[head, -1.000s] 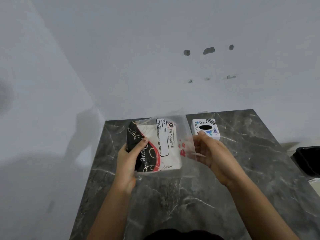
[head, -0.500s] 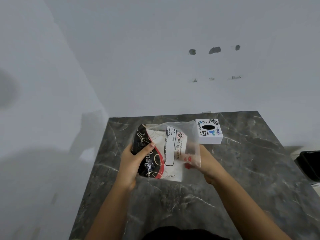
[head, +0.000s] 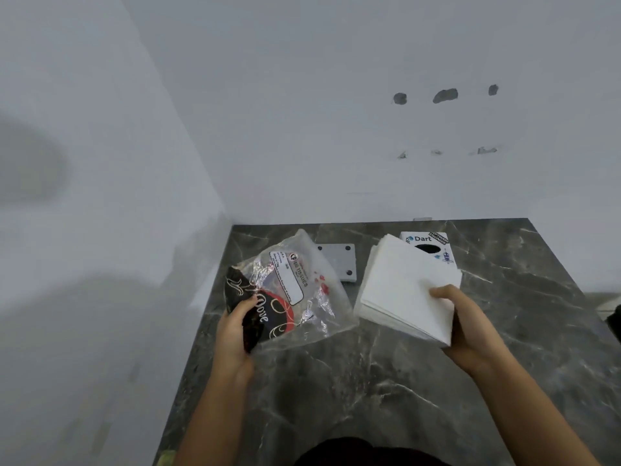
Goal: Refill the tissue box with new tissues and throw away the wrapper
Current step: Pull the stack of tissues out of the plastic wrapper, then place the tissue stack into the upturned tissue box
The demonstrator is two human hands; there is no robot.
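Note:
My left hand (head: 235,327) grips the lower left corner of the clear plastic wrapper (head: 295,290), printed black, red and white, which now hangs limp and empty above the dark marble table (head: 369,381). My right hand (head: 467,327) holds a white stack of tissues (head: 406,287) by its near right corner, tilted above the table. Behind the stack, at the table's far edge, stands the white tissue box (head: 433,243) marked "Dart", its black oval opening facing up; the stack hides its lower left part.
A grey plate with bolt holes (head: 339,260) lies on the table behind the wrapper. White walls close off the far side and the left. A dark object (head: 615,324) shows at the right frame edge, beyond the table.
My right hand has pulled the tissue stack out of the wrapper and moved it to the right. The wrapper stays in my left hand, now collapsed.

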